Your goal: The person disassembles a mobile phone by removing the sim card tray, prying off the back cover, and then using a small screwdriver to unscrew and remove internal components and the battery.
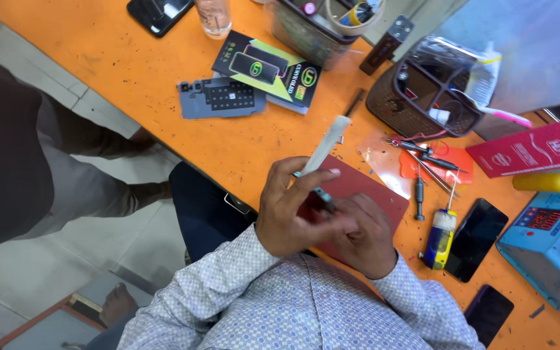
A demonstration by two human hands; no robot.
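A: Nearest the lens is the patterned shirt sleeve (273,304), and just past it both hands meet over the dark red mat (364,191).

B: The grips?

A: The left hand (286,214) is closed around a pale flat tool (324,148), fingers wrapped round its lower end. The right hand (364,236) is curled on a small teal-edged part (322,194), pinched at the fingertips above the mat's near-left corner.

B: Risks?

A: The part looks tiny; I judge a slip of the tool could flick it off the orange table (131,58). The screwdriver (419,194) and the blue-and-yellow bottle (440,236) lie right of the mat, and an elbow could nudge them.
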